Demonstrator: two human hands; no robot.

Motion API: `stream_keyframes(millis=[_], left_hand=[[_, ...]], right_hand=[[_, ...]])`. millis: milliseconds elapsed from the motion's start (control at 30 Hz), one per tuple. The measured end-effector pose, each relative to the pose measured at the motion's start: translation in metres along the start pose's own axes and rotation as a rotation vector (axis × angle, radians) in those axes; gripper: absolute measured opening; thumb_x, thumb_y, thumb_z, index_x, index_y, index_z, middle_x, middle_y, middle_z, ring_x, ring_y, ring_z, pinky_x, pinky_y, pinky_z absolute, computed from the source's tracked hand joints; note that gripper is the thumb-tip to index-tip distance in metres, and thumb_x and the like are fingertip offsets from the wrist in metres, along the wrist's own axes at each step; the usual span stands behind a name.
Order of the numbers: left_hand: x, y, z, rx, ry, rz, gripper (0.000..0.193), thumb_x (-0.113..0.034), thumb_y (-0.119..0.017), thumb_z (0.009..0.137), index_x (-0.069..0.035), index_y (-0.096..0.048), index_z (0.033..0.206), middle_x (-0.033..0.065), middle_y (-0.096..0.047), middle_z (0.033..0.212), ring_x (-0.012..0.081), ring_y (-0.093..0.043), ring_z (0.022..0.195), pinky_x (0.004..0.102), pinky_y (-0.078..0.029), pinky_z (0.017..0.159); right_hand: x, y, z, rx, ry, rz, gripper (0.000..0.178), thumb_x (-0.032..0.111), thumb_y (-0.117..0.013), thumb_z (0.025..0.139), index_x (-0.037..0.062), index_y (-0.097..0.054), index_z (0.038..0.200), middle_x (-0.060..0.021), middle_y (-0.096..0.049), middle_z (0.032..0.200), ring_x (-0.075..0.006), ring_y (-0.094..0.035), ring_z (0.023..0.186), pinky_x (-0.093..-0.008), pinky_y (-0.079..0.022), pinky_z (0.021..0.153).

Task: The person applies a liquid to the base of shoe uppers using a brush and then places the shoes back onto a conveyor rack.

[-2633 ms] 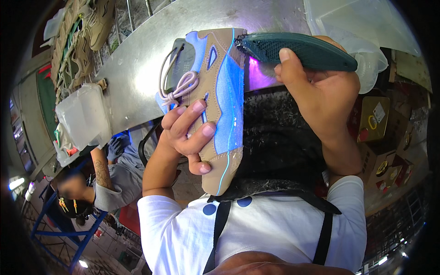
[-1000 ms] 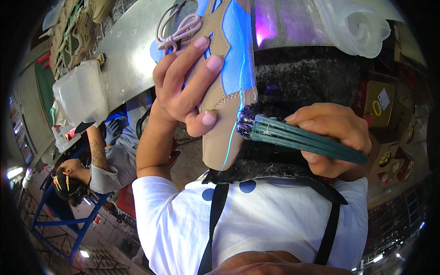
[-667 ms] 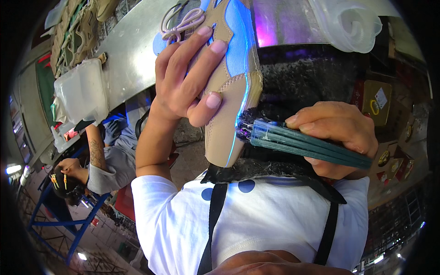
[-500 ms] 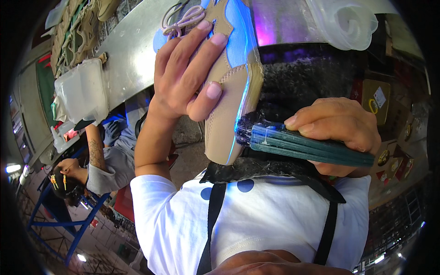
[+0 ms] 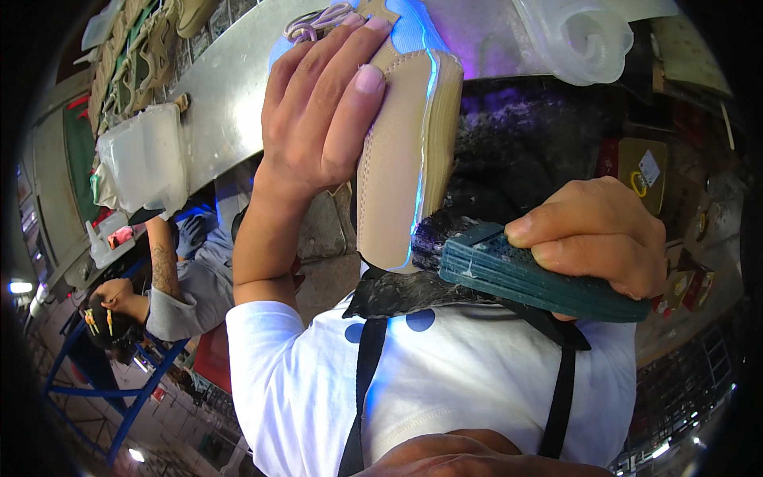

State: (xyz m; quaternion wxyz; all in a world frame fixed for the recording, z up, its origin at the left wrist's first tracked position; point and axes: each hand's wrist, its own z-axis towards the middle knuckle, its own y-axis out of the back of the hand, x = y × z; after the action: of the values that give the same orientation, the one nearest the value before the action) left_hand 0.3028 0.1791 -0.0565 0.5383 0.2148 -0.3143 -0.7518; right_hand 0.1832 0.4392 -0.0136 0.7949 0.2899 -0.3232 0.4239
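Your left hand (image 5: 318, 119) has a firm grip on a beige shoe (image 5: 401, 159) with blue panels, fingers spread across its side and the heel end pointing down toward your chest. The shoe is raised in front of you, above your dark apron (image 5: 509, 175), with its pale laces (image 5: 318, 16) bunched at the top near the metal tabletop (image 5: 230, 87). Your right hand (image 5: 596, 238) is clenched around the ridged teal handle of a brush (image 5: 524, 274), whose dark bristles touch the shoe's lower edge where a bright blue line runs along the sole seam. A cloudy plastic container (image 5: 143, 159) sits on the tabletop's left part, and a roll of clear plastic (image 5: 580, 40) lies at the upper right. Another person in a grey top (image 5: 191, 286) is at the left, well apart from your hands.
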Motion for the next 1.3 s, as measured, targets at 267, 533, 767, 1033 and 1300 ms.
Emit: stream_keyframes(millis=[267, 533, 767, 1033, 1300], left_hand=[[0.001, 0.004, 0.021, 0.081, 0.098, 0.031, 0.05, -0.007, -0.067, 0.087, 0.003, -0.049, 0.133, 0.0228, -0.068, 0.122, 0.036, -0.071, 0.105, 0.0441, -0.053, 0.087], [-0.002, 0.011, 0.052, 0.175, 0.162, 0.055, 0.068, -0.015, -0.073, 0.083, 0.003, -0.042, 0.141, 0.0211, -0.066, 0.122, 0.0352, -0.069, 0.102, 0.0452, -0.052, 0.089], [0.012, 0.007, 0.085, 0.288, 0.188, -0.041, 0.072, -0.019, -0.077, 0.075, 0.0, -0.045, 0.137, 0.0187, -0.065, 0.125, 0.0337, -0.069, 0.102, 0.046, -0.051, 0.092], [0.032, 0.012, 0.113, 0.422, 0.179, -0.097, 0.097, -0.034, -0.09, 0.062, -0.006, -0.041, 0.141, 0.0168, -0.069, 0.113, 0.0373, -0.068, 0.099, 0.0455, -0.052, 0.091], [0.046, 0.024, 0.123, 0.571, 0.288, -0.22, 0.099, -0.033, -0.088, 0.062, -0.009, -0.041, 0.146, 0.0192, -0.072, 0.104, 0.0425, -0.07, 0.089, 0.0474, -0.056, 0.08]], right_hand=[[0.029, -0.004, 0.006, -0.115, 0.06, -0.273, 0.022, 0.015, -0.075, 0.086, 0.0, -0.061, 0.093, -0.0189, -0.072, 0.089, -0.0197, -0.066, 0.056, -0.0257, -0.042, 0.044], [0.06, 0.021, 0.04, -0.075, 0.026, -0.496, 0.025, 0.015, -0.077, 0.085, -0.0006, -0.062, 0.098, -0.019, -0.072, 0.088, -0.0208, -0.068, 0.058, -0.0267, -0.047, 0.047], [0.057, 0.092, 0.098, 0.35, 0.141, -0.498, 0.026, 0.015, -0.074, 0.088, -0.0036, -0.066, 0.103, -0.0235, -0.072, 0.089, -0.0254, -0.071, 0.068, -0.0317, -0.057, 0.058], [0.061, 0.122, 0.137, 0.691, 0.094, -0.607, 0.026, 0.014, -0.07, 0.088, -0.0033, -0.066, 0.106, -0.0262, -0.069, 0.106, -0.0303, -0.072, 0.08, -0.0348, -0.059, 0.067], [0.049, 0.141, 0.134, 0.667, -0.007, -0.48, 0.037, 0.009, -0.07, 0.086, -0.0047, -0.064, 0.121, -0.0258, -0.07, 0.108, -0.0309, -0.074, 0.085, -0.0363, -0.062, 0.073]])
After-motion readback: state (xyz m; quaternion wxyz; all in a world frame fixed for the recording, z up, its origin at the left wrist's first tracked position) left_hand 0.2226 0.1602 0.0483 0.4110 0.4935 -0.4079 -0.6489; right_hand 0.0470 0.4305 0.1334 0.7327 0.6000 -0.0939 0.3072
